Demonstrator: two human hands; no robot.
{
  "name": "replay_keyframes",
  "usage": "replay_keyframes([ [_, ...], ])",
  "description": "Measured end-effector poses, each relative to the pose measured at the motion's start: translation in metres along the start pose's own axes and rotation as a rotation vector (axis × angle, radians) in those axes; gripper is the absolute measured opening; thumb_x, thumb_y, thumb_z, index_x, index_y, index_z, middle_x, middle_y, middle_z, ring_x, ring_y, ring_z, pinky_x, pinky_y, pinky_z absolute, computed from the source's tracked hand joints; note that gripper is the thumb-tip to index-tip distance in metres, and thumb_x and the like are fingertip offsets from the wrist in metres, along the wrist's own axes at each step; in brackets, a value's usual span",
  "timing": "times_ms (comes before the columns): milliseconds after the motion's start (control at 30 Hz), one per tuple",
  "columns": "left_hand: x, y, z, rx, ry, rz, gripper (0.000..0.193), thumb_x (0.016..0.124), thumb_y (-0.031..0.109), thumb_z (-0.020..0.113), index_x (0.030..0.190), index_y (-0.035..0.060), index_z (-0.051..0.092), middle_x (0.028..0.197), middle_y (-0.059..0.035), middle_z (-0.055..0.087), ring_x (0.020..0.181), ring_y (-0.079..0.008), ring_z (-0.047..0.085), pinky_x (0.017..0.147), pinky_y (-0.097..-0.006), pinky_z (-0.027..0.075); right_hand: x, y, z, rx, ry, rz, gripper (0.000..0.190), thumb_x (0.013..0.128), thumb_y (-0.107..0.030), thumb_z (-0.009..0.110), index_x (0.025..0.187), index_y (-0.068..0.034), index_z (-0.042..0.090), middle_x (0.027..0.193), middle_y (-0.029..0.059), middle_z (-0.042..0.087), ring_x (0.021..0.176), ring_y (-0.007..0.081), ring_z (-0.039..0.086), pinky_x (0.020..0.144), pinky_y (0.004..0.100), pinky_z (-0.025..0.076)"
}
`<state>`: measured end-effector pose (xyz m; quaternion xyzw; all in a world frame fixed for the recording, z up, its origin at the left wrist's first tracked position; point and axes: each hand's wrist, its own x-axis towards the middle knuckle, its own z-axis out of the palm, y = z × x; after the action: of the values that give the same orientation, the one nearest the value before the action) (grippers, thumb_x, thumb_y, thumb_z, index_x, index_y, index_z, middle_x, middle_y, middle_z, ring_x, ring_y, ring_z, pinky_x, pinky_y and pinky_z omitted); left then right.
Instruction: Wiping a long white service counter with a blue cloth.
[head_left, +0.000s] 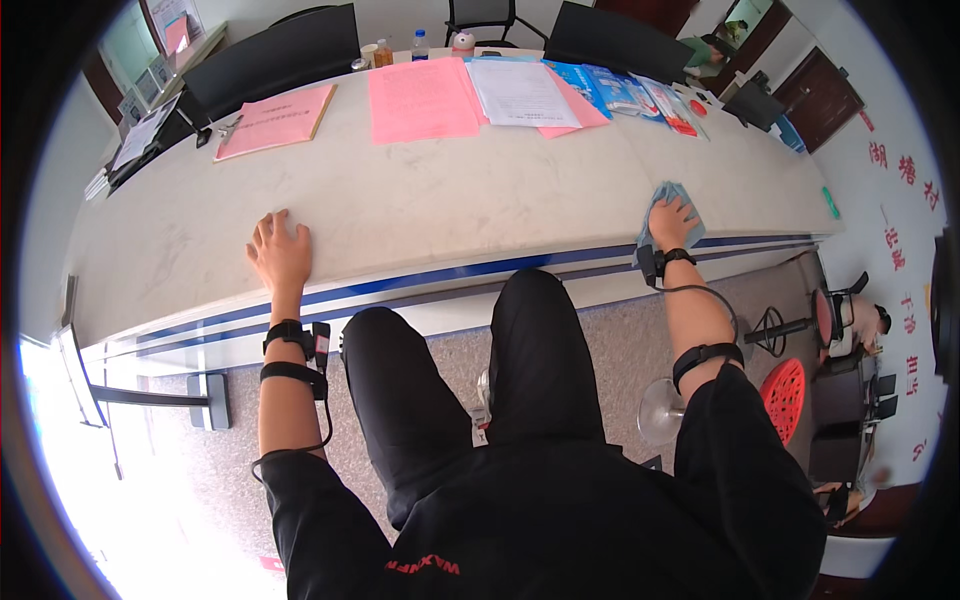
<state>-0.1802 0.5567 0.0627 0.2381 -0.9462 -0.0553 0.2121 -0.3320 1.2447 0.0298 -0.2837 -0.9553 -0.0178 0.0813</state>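
Note:
My left hand (279, 251) rests on the pale countertop (450, 195) near its front edge, fingers slightly spread and nothing in it. Farther right, my right hand (671, 223) presses a grey-blue cloth (694, 219) against the counter. Part of the cloth hangs over the front edge below the wrist. Beyond my left hand lies a pink-covered document stack (274, 124) with a metal clip at its corner. Pink sheets (424, 101) and white printed papers (525, 94) are spread along the far middle.
Blue brochures (619, 90), a water bottle (420, 46) and a pink-topped cup (463, 43) stand or lie at the back. Black monitors (277, 64) rise behind the counter. A green object (830, 202) is at the right end. A red stool seat (784, 401) and several people are right.

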Motion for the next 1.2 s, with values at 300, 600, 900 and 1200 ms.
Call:
replay_keyframes([
  [300,-0.002,-0.020,-0.003,0.010,0.031,0.025,0.043,0.094,0.033,0.058,0.134,0.0186,0.062,0.144,-0.0083,0.055,0.141,-0.0274,0.046,0.118,-0.0535,0.029,-0.027,-0.032,-0.040,0.219,-0.050,0.126,0.069,0.102,-0.055,0.037,0.161,-0.018,0.031,0.169,0.0126,0.020,0.155,0.0448,0.011,0.110,0.0767,0.028],
  [600,0.002,-0.012,0.000,0.017,0.031,0.048,0.042,0.093,0.030,0.058,0.134,0.0189,0.062,0.141,-0.0075,0.057,0.136,-0.0277,0.049,0.116,-0.0488,0.032,0.026,-0.004,-0.052,0.156,-0.111,0.184,0.088,0.093,-0.074,0.041,0.160,-0.019,0.033,0.169,0.0099,0.023,0.154,0.0413,0.016,0.106,0.0852,0.014],
  [900,0.000,-0.008,-0.001,-0.012,0.013,0.074,0.042,0.093,0.026,0.059,0.134,0.0180,0.061,0.140,-0.0070,0.056,0.135,-0.0291,0.049,0.115,-0.0492,0.033,0.129,0.097,-0.016,0.118,-0.097,0.253,0.088,0.092,-0.078,0.039,0.162,-0.026,0.031,0.170,0.0064,0.023,0.155,0.0382,0.017,0.106,0.0841,0.019],
  [1200,-0.001,-0.020,-0.009,0.049,0.036,0.056,0.042,0.092,0.024,0.059,0.134,0.0179,0.061,0.138,-0.0066,0.058,0.134,-0.0300,0.050,0.114,-0.0493,0.035,0.134,0.085,-0.012,0.080,-0.105,0.250,0.078,0.098,-0.070,0.029,0.163,-0.027,0.027,0.171,0.0035,0.019,0.158,0.0359,0.012,0.108,0.0839,0.017],
])
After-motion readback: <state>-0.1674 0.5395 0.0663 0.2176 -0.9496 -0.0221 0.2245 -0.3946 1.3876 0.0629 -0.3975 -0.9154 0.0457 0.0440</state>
